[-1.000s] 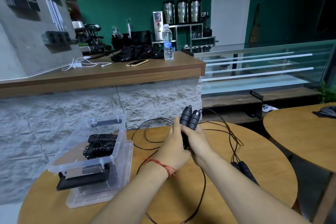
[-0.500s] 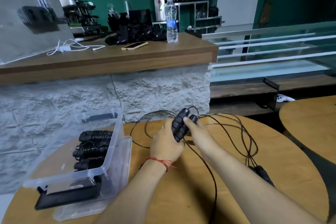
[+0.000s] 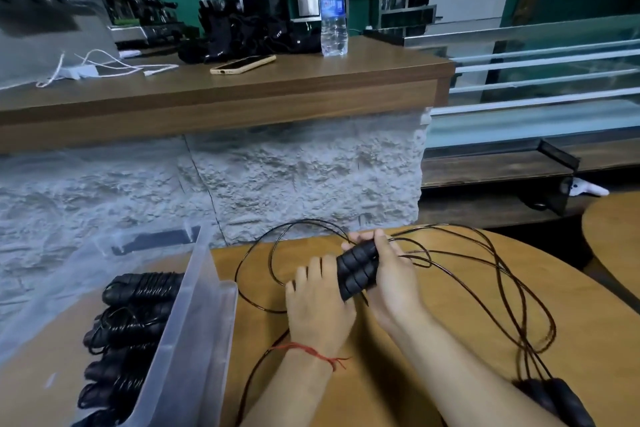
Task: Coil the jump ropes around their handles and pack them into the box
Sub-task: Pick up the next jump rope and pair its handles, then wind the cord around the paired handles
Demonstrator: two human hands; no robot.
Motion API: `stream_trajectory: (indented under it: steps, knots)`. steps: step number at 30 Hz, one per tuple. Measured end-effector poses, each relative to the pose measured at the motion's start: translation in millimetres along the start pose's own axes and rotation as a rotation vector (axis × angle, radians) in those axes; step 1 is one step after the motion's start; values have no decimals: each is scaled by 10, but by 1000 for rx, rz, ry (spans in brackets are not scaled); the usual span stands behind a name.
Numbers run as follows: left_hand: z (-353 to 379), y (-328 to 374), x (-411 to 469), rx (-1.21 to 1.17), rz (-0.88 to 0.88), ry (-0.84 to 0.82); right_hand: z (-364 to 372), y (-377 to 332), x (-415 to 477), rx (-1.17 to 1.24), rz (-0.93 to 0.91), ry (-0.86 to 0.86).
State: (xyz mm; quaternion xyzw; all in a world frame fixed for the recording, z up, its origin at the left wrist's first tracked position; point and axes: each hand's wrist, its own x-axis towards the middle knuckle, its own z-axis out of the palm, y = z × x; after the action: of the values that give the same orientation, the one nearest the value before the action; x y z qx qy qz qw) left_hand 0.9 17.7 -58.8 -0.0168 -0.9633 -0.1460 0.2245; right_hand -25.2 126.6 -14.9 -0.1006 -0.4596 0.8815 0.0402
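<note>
Two black ribbed jump rope handles (image 3: 356,269) lie side by side, tilted, held over the round wooden table (image 3: 415,340). My left hand (image 3: 318,302) grips their lower end and my right hand (image 3: 391,274) wraps their upper end. Their thin black rope (image 3: 485,274) spreads in loose loops to the right and behind. A second pair of black handles (image 3: 557,399) lies at the lower right, partly behind my right forearm. The clear plastic box (image 3: 187,305) at the left holds several coiled black ropes (image 3: 138,308).
A stone-faced counter with a wooden top (image 3: 277,87) rises just behind the table, carrying a phone (image 3: 242,64), a water bottle (image 3: 332,7), white cables and black gear. Another round table (image 3: 616,243) edges in at the right. A glass display case stands at the right.
The handles have tipped from upright to slanted and come lower toward the table. The view has moved closer and dropped, so the box sits nearer the left edge.
</note>
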Motion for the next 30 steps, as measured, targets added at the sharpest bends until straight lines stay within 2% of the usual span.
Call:
stream_trajectory:
  steps: [3,13,16,20,22,24,25,28,30]
  knots:
    - [240,-152,166,-69,-40,-11,-38,175,250,-40,-29,46]
    - [741,-451,333,-79,-119,-118,-438,318,963,-259,-113,59]
    - [817,-566,367,-59,-133,-88,-616,418,1046,-445,-84,30]
    - [838,-712,434,-53,-219,-101,-695,449,1153,-690,77,-43]
    - [841,-723,450,-61,-247,-95,-684,442,1182,-542,218,-57]
    - [861,-712,453,-54,-257,-86,-618,441,1161,-188,331,-111]
    - [883,-714,451,-39,-258,-81,-594,461,1155,-38,327,-142]
    - [947,-728,433,-7,-250,-51,-567,554,1167,179,176,-255]
    - [964,-716,450,4,-245,-47,-559,591,1172,114,36,-332]
